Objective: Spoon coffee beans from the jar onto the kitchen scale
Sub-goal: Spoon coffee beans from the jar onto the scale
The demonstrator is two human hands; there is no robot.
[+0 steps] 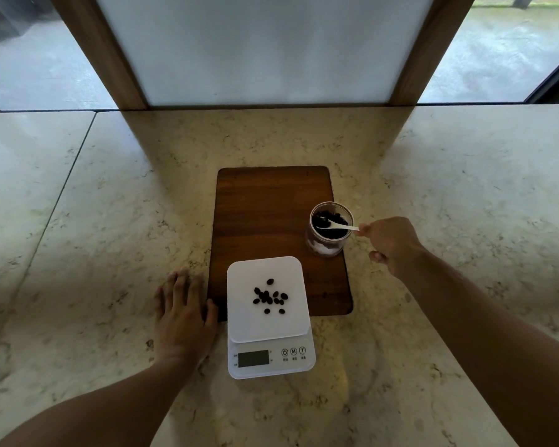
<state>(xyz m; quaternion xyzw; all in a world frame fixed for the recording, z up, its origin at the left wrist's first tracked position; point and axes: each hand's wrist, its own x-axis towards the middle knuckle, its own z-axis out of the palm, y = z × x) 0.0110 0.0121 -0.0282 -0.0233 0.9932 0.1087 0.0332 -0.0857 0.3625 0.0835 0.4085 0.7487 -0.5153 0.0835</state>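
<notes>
At the right hand's (392, 245) pinch, a white spoon (336, 225) dips into dark brown beans (331, 221) in the clear jar (328, 230), its base seemingly whitish. Farther out: white scale (268, 317), grey display (253, 358), walnut-brown board (271, 214), cream veined marble (94, 237).

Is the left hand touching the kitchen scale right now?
Apart. The head view shows the left hand flat on the countertop, its thumb by the wooden board, with a strip of board between thumb and kitchen scale.
</notes>
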